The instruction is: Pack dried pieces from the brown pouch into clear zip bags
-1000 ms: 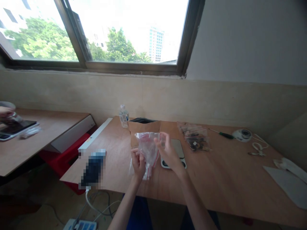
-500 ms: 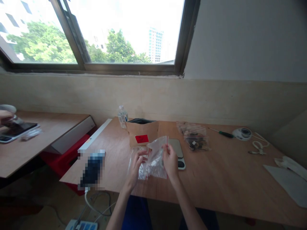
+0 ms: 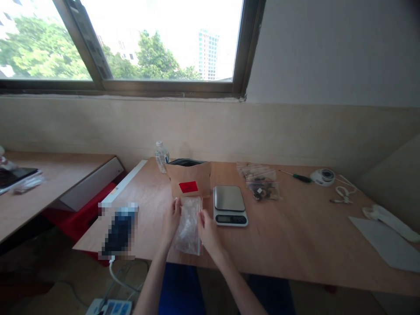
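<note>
A clear plastic zip bag [image 3: 187, 227] with a red-striped edge lies flattened on the wooden table [image 3: 295, 236], with something whitish and crinkled inside. My left hand [image 3: 171, 221] grips its left side and my right hand [image 3: 208, 234] grips its right side. Just behind the bag stands a kraft paper envelope [image 3: 188, 177] with a red label. A digital kitchen scale [image 3: 229, 205] sits to the right of my right hand, not touching it. Farther right lies a plastic bag of small dark parts [image 3: 260, 186].
A water bottle [image 3: 161, 156] stands at the table's back edge, and a pixelated phone [image 3: 120, 229] lies near the left edge. A screwdriver [image 3: 300, 177], a white cable [image 3: 343, 194] and a grey sheet [image 3: 383, 236] lie to the right. Another person's table [image 3: 49, 183] holds a tablet [image 3: 15, 177].
The bag has gone from held up and crumpled to lying flatter on the table, with both hands lower at its sides. The scale now shows fully, and the view has shifted slightly.
</note>
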The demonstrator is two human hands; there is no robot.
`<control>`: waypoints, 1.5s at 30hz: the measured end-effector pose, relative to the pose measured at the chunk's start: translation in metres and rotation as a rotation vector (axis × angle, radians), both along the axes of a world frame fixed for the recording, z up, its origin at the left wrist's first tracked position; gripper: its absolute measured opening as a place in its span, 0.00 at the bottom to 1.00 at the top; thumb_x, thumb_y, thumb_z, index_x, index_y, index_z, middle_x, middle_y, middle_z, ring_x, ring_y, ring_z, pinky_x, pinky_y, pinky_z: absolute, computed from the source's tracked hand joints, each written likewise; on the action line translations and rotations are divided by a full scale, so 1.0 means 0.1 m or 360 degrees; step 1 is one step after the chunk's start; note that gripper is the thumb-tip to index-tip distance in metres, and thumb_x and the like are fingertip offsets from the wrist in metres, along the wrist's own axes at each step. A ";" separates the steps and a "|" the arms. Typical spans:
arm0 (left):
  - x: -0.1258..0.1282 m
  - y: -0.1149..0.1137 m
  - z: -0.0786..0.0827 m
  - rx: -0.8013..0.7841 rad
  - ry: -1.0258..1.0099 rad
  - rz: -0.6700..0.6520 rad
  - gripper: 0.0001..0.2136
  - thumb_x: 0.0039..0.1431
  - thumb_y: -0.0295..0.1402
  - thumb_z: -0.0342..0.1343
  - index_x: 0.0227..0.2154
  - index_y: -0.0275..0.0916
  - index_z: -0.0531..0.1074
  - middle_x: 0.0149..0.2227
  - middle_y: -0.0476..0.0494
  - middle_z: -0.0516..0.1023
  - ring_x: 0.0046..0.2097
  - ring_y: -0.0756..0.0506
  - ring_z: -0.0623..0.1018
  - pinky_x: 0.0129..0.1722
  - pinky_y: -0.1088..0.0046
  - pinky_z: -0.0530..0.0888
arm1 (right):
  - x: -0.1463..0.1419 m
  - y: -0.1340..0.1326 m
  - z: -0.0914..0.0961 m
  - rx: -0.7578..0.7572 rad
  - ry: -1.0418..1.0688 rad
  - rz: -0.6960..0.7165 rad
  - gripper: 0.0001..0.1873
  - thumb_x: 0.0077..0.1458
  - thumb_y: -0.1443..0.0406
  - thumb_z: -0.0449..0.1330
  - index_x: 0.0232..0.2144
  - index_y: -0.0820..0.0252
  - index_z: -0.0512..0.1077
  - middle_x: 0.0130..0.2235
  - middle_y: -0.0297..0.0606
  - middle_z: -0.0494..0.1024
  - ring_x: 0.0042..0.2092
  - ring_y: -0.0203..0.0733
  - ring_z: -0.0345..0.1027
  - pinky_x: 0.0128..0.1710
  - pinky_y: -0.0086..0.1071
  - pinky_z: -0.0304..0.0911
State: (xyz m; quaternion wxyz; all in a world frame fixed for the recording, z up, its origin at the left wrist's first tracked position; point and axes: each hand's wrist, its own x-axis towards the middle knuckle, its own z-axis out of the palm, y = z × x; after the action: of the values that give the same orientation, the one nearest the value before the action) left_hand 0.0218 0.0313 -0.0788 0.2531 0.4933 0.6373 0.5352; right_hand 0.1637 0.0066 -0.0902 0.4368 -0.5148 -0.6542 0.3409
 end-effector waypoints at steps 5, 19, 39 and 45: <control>-0.21 -0.03 -0.03 -0.0092 0.0320 0.0302 0.20 0.59 0.49 0.41 0.38 0.36 0.66 0.34 0.41 0.73 0.36 0.41 0.74 0.35 0.63 0.70 | 0.25 0.09 -0.05 0.0182 0.0090 -0.0134 0.12 0.60 0.63 0.45 0.39 0.59 0.67 0.39 0.43 0.75 0.37 0.42 0.70 0.38 0.35 0.64; 0.27 -0.47 -0.08 -0.0221 0.1245 0.0216 0.13 0.59 0.31 0.45 0.42 0.48 0.73 0.56 0.42 0.65 0.59 0.32 0.59 0.50 0.47 0.60 | 1.81 1.05 -0.37 0.0220 -0.1261 -0.1064 0.19 0.49 0.64 0.59 0.44 0.69 0.66 0.46 0.56 0.65 0.46 0.54 0.60 0.43 0.41 0.56; 0.10 -0.16 -0.03 -0.0199 0.0787 0.0242 0.20 0.54 0.22 0.43 0.44 0.41 0.74 0.48 0.34 0.69 0.49 0.38 0.71 0.48 0.52 0.67 | 1.79 -0.23 0.00 0.0008 0.0400 -0.1282 0.22 0.44 0.50 0.59 0.33 0.61 0.69 0.35 0.46 0.76 0.36 0.47 0.71 0.36 0.37 0.65; 0.42 -0.19 0.07 -0.0268 0.1127 0.0379 0.18 0.59 0.29 0.44 0.50 0.45 0.69 0.59 0.34 0.61 0.55 0.32 0.65 0.48 0.45 0.63 | 1.82 -0.31 0.32 -0.0031 0.0534 -0.1278 0.17 0.42 0.53 0.59 0.30 0.59 0.68 0.32 0.40 0.75 0.34 0.44 0.70 0.34 0.35 0.65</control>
State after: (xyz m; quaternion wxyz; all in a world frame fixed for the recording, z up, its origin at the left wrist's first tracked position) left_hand 0.0641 0.0126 -0.0719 -0.0071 0.5478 0.7798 0.3030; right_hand 0.3455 -0.0242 -0.0579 0.6301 -0.6699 -0.3190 0.2290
